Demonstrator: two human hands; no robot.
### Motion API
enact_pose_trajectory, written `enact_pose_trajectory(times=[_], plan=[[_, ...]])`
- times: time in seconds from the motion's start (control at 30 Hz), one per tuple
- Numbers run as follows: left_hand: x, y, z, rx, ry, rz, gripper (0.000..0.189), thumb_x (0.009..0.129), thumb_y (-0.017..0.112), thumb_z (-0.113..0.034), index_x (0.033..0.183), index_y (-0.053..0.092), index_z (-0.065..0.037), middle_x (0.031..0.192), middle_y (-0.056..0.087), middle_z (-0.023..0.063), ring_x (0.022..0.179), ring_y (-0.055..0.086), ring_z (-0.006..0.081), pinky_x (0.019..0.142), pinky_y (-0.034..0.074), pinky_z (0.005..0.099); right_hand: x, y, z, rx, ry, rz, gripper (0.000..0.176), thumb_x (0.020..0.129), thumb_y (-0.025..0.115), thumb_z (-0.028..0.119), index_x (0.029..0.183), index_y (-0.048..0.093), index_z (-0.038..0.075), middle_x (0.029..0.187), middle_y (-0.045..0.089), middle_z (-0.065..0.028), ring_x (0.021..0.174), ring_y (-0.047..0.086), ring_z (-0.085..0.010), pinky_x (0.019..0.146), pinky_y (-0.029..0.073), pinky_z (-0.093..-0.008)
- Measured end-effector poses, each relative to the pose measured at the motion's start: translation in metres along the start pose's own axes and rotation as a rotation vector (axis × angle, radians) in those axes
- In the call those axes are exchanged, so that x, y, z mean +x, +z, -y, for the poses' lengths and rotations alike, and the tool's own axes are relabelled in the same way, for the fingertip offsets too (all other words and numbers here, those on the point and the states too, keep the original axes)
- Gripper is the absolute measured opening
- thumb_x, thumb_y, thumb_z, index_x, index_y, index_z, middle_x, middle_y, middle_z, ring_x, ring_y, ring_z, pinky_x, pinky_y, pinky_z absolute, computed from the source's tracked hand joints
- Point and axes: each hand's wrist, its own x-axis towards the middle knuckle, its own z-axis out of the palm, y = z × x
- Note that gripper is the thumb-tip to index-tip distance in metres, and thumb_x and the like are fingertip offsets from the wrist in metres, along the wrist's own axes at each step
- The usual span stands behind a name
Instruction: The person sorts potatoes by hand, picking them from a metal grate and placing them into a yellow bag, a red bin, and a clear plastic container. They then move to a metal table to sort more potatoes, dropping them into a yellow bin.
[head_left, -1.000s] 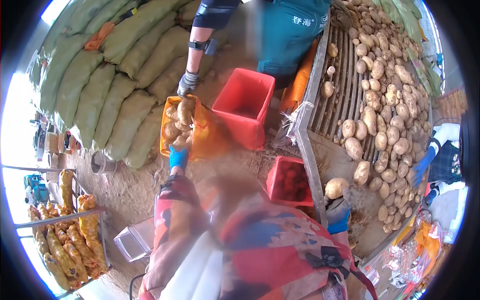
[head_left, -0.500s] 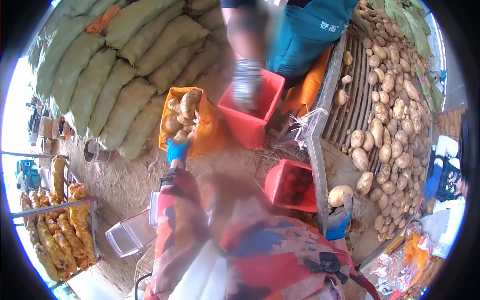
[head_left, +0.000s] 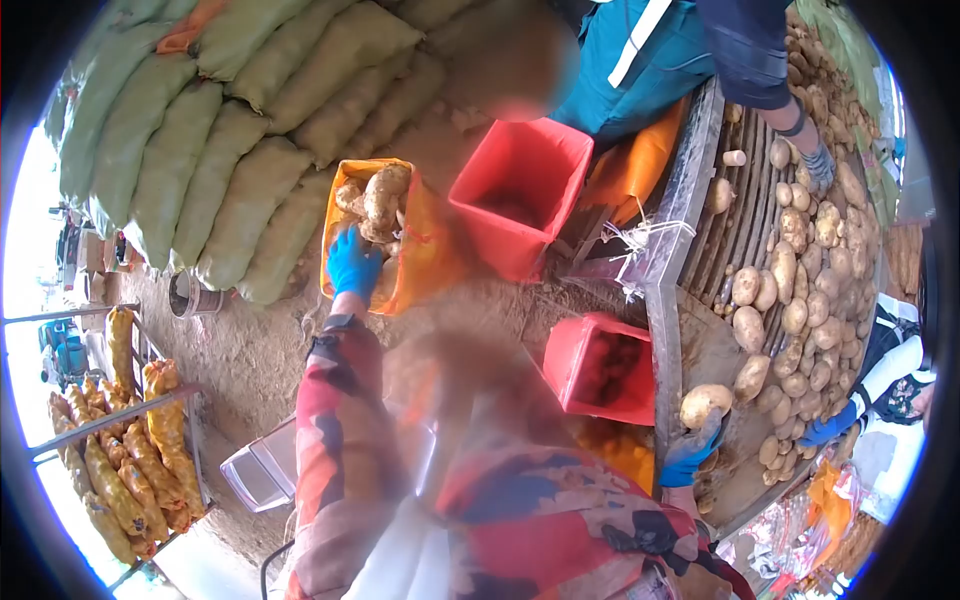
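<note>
My left hand [head_left: 353,266], in a blue glove, lies over the mouth of an orange-yellow bag [head_left: 425,245] filled with potatoes [head_left: 382,200]. Its fingers are stretched out over the near side of the load; their tips are partly lost among the tubers. Also blue-gloved, my right hand [head_left: 692,455] is at the near end of the sorting table's metal rim [head_left: 664,350]. It is closed around a large potato [head_left: 706,405]. Between my hands stands a red bucket [head_left: 562,368] with a dark, shaded inside. Another red bucket [head_left: 480,190] is just right of the bag.
Loose potatoes [head_left: 800,310] cover the slatted table on the right. A co-worker's gloved hand [head_left: 819,166] reaches into them; another person's blue glove [head_left: 828,425] is at the far edge. Full green sacks [head_left: 260,190] are stacked left. Filled yellow bags [head_left: 120,470] lie on a metal rack.
My left hand has moved from the bag's near edge up onto the potatoes. My right hand still holds its potato. The co-worker's hand has left the red bucket for the table.
</note>
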Motion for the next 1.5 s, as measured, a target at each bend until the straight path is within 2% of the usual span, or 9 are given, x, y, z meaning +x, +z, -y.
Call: enact_pose_trajectory(times=[0.1, 0.37, 0.7, 0.87, 1.0, 1.1, 1.23, 1.33, 1.5], plan=[[0.024, 0.01, -0.007, -0.249, -0.002, 0.084, 0.07, 0.077, 0.066, -0.027, 0.138, 0.04, -0.006, 0.135, 0.047, 0.017, 0.123, 0.047, 0.04, 0.101, 0.041, 0.0457, -0.001, 0.002, 0.002, -0.004, 0.014, -0.04, 0.06, 0.091, 0.059, 0.036, 0.139, 0.044, 0.004, 0.135, 0.048, -0.011, 0.115, 0.051, -0.0228, 0.096, 0.046, -0.0362], [0.044, -0.004, -0.038, 0.011, -0.216, 0.317, 0.063, 0.075, 0.069, -0.039, 0.128, 0.054, -0.009, 0.126, 0.053, 0.0248, 0.118, 0.053, 0.041, 0.095, 0.046, 0.0471, -0.005, 0.006, 0.014, 0.075, 0.178, -0.082, 0.059, 0.089, 0.061, 0.04, 0.138, 0.045, 0.013, 0.134, 0.047, -0.0067, 0.113, 0.052, -0.0207, 0.084, 0.052, -0.0353], [-0.002, 0.001, -0.015, -0.047, -0.108, -0.025, 0.059, 0.069, 0.072, -0.045, 0.113, 0.056, -0.009, 0.111, 0.063, 0.0218, 0.101, 0.06, 0.0407, 0.082, 0.049, 0.0494, -0.002, 0.004, 0.007, 0.12, 0.141, -0.059, 0.058, 0.091, 0.06, 0.037, 0.139, 0.044, 0.009, 0.133, 0.048, -0.0093, 0.113, 0.052, -0.0231, 0.089, 0.05, -0.037], [-0.06, -0.015, -0.031, -0.965, -0.005, -0.194, 0.049, 0.071, 0.08, -0.013, 0.114, 0.061, 0.0, 0.094, 0.063, 0.0056, 0.084, 0.059, 0.0131, 0.077, 0.05, 0.0272, -0.002, 0.009, 0.008, 0.11, 0.132, -0.019, 0.059, 0.091, 0.06, 0.037, 0.139, 0.043, 0.007, 0.133, 0.048, -0.0103, 0.113, 0.053, -0.024, 0.091, 0.049, -0.0376], [-0.105, -0.064, -0.095, -1.42, 0.045, -0.028, 0.051, 0.079, 0.07, -0.002, 0.126, 0.052, 0.003, 0.12, 0.055, 0.0073, 0.1, 0.056, 0.0139, 0.085, 0.049, 0.0272, 0.005, -0.002, -0.005, 0.089, 0.066, 0.028, 0.06, 0.091, 0.061, 0.036, 0.14, 0.042, 0.006, 0.132, 0.049, -0.011, 0.113, 0.053, -0.0241, 0.094, 0.047, -0.0384], [-0.136, -0.097, -0.14, -1.608, 0.008, 0.152, 0.054, 0.08, 0.069, -0.002, 0.13, 0.049, 0.002, 0.118, 0.058, 0.0081, 0.105, 0.056, 0.0151, 0.088, 0.048, 0.0284, 0.007, -0.002, -0.013, 0.185, 0.113, 0.027, 0.061, 0.092, 0.061, 0.033, 0.141, 0.04, 0.002, 0.132, 0.05, -0.0127, 0.113, 0.053, -0.0241, 0.096, 0.045, -0.0386], [-0.174, -0.119, -0.199, -1.625, 0.088, 0.257, 0.049, 0.079, 0.072, -0.006, 0.125, 0.054, 0.001, 0.119, 0.06, 0.01, 0.11, 0.057, 0.0174, 0.097, 0.045, 0.0311, 0.007, -0.003, -0.013, 0.168, 0.113, 0.075, 0.056, 0.093, 0.061, 0.025, 0.139, 0.041, -0.002, 0.131, 0.05, -0.014, 0.113, 0.053, -0.0221, 0.097, 0.045, -0.0368], [-0.198, -0.121, -0.227, -1.29, 0.485, 0.252, 0.056, 0.08, 0.073, -0.014, 0.13, 0.05, -0.001, 0.122, 0.059, 0.0102, 0.105, 0.06, 0.0164, 0.087, 0.05, 0.0286, 0.006, -0.002, -0.007, 0.086, 0.0, 0.131, 0.044, 0.093, 0.06, 0.023, 0.129, 0.05, 0.0, 0.122, 0.054, -0.0101, 0.107, 0.054, -0.0181, 0.093, 0.046, -0.034], [-0.237, -0.132, -0.261, -1.836, 0.119, 0.914, 0.058, 0.083, 0.068, -0.036, 0.128, 0.051, -0.002, 0.111, 0.062, 0.0095, 0.085, 0.062, 0.017, 0.074, 0.053, 0.0302, 0.002, 0.005, 0.011, 0.172, 0.013, 0.167, 0.038, 0.093, 0.06, 0.024, 0.122, 0.054, -0.001, 0.111, 0.059, -0.0076, 0.103, 0.056, -0.0152, 0.088, 0.048, -0.0321]])
